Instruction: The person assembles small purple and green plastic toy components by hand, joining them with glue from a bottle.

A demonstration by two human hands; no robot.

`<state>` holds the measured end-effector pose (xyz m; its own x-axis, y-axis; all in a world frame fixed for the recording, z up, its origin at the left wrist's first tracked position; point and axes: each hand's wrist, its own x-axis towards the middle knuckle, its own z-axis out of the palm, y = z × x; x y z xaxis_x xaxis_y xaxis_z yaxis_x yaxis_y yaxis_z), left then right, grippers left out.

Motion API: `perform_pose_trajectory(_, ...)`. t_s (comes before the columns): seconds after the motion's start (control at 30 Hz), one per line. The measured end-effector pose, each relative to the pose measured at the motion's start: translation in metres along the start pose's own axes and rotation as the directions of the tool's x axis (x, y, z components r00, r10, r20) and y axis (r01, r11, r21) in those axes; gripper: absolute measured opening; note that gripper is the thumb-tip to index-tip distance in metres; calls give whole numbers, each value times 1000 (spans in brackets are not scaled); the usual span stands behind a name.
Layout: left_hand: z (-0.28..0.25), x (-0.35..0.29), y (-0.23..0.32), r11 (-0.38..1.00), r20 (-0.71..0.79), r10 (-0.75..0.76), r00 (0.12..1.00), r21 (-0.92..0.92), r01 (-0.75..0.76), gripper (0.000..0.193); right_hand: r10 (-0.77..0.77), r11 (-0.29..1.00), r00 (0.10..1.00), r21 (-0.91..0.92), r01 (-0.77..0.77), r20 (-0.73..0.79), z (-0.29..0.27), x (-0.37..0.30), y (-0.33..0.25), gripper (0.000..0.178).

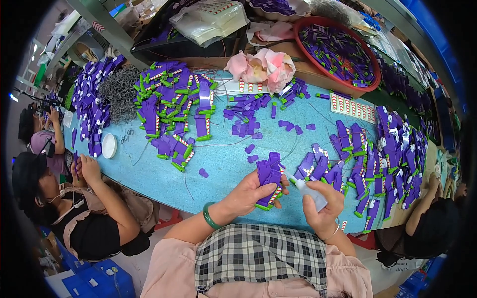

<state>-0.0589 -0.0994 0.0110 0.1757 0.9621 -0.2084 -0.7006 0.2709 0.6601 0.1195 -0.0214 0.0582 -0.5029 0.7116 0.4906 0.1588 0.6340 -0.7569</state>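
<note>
My left hand (244,195) is closed round several purple plastic pieces (269,174) with green ends and a red-and-white striped edge. The thumb presses on their near face. My right hand (325,209) grips a small translucent squeeze bottle (314,194), whose thin nozzle slants up toward the held pieces. Whether its tip touches them I cannot tell. Right of the bottle lies a spread of similar purple-and-green pieces (343,164). Small loose purple parts (249,148) are scattered on the blue tabletop (218,166) beyond my left hand.
A heap of purple-and-green pieces (166,99) lies at the back left, beside tangled dark metal rings (119,94) and a white dish (109,146). A red basin (375,67) of parts, a sticker sheet (354,107) and crumpled pink paper (266,69) stand farther back. Co-workers sit at both sides.
</note>
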Motion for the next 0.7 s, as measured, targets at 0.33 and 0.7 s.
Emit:
perform_pose_trajectory(0.33,-2,-1,-3,997,-4,58,998,51,-58,33,72,997,997,21,-72,-15,3,1,0,24)
perform_pose_trajectory(0.7,-2,-2,-2,987,31,66,997,146,-70,32,178,982,984,58,-179,16,2,-1,-5,19)
